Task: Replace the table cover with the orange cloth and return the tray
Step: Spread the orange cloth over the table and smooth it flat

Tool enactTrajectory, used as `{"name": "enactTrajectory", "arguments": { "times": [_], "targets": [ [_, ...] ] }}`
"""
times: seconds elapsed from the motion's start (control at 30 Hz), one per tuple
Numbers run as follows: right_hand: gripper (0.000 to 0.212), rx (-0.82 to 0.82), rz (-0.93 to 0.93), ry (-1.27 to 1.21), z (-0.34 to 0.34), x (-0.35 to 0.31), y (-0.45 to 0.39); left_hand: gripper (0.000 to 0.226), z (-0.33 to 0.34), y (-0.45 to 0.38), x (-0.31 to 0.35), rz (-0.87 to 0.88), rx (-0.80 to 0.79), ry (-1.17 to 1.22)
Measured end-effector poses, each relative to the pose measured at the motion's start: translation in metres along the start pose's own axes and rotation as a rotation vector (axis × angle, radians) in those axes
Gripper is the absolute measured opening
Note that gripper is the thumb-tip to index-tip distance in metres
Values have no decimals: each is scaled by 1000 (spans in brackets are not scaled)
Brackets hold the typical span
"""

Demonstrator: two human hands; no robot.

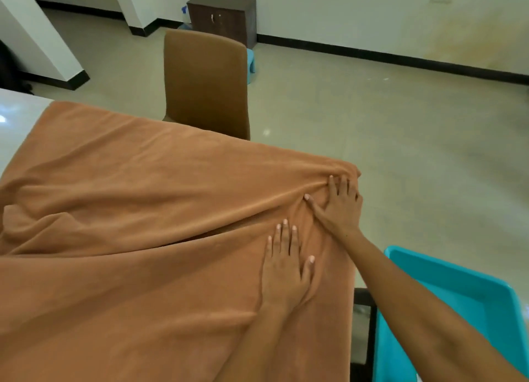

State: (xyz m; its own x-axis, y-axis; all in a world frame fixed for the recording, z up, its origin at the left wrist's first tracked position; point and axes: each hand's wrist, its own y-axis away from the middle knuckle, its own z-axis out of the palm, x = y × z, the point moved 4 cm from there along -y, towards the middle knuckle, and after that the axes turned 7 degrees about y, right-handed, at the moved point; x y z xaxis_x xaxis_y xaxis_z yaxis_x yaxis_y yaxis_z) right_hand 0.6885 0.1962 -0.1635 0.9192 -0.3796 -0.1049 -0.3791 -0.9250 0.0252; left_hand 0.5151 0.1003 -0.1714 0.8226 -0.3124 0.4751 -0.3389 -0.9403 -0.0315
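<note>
An orange cloth lies spread over the table, with long wrinkles running across it toward the right corner. My left hand presses flat on the cloth with straight fingers, near the right edge. My right hand rests flat on the cloth at the far right corner, fingers spread over a bunch of folds. A turquoise tray sits low at the right, beside the table and partly under my right forearm.
A bare white strip of table top shows at the far left. A brown chair stands behind the table. A dark wooden cabinet is against the back wall. Tiled floor stretches to the right.
</note>
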Motion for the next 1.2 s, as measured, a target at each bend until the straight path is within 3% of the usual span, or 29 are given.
{"name": "enactTrajectory", "arguments": {
  "times": [0.23, 0.33, 0.57, 0.87, 1.03, 1.2],
  "targets": [
    [80, -52, -88, -39, -5, -19, 119, 52, -38, 76, -8, 34, -38, 204],
    [75, -104, -165, -40, 1, -28, 218, 49, -58, 155, -41, -15, 41, 83],
    [76, -200, -286, 28, 28, -61, 414, 63, -62, 350, -108, -146, -116, -110],
    [69, -213, -148, 28, 18, -71, 499, 63, -82, 373, -101, -65, -182, 20],
    [65, -195, -218, -4, 15, -49, 541, 52, -103, 380, -115, 39, -254, 27],
    [70, -151, -79, -18, 6, -29, 570, 61, -114, 421, -127, 101, -319, 11]
  ]
}}
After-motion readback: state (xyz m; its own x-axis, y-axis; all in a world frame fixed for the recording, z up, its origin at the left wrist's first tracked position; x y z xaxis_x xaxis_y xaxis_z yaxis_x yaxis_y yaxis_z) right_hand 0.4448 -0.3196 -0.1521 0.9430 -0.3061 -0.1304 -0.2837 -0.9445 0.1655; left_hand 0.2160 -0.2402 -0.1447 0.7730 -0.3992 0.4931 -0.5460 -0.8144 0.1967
